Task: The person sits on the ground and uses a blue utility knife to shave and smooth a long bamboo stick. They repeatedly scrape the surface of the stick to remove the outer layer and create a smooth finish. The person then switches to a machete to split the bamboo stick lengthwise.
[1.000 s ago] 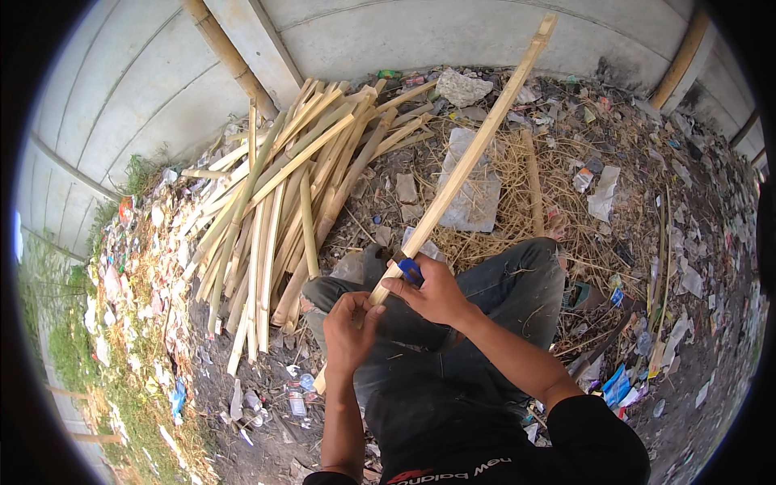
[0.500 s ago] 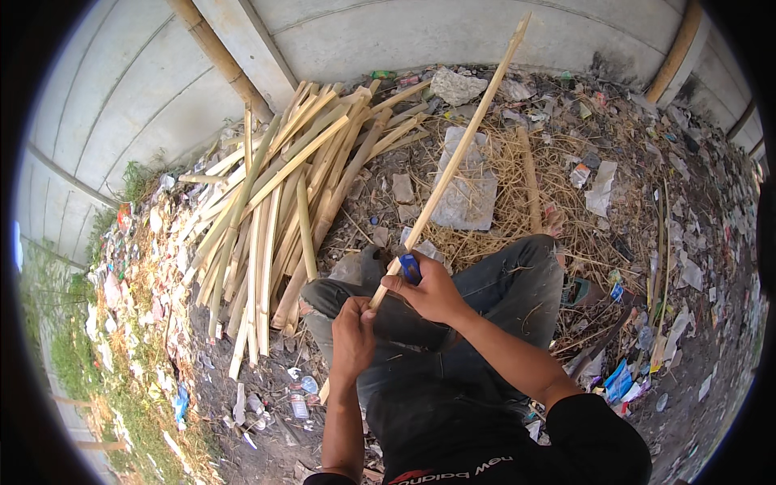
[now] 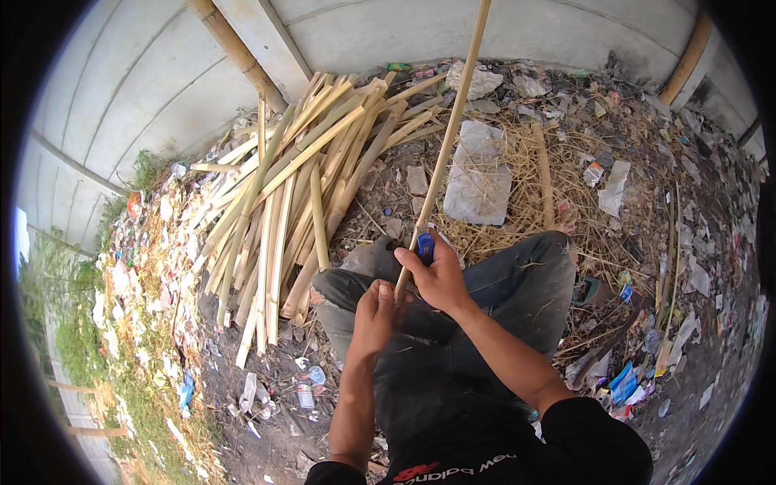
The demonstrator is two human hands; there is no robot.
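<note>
A long, pale bamboo strip (image 3: 447, 145) stands tilted in front of me, its top leaning slightly right against the wall behind. My left hand (image 3: 373, 319) is closed round its lower end, with the thumb pressed on it. Slightly higher up, my right hand (image 3: 443, 281) grips a compact blue object (image 3: 425, 246) against the strip. Its rounded body resembles a tape measure, but the fingers cover much of it. Both hands are above my crossed legs in dark jeans (image 3: 517, 279). To the left lies a loose pile of split bamboo strips (image 3: 279, 250).
A pale flat slab (image 3: 477, 182) lies ahead amid dry straw (image 3: 521, 182), with a rough stone chunk (image 3: 475, 81) beyond it. Concrete panel walls (image 3: 517, 36) stand behind. Litter covers the ground on both sides, and a bamboo post (image 3: 238, 52) leans at the wall.
The strip has swung to a steeper angle, its top shifting left. Both hands have moved slightly right with it and stay closed. My view has shifted a little.
</note>
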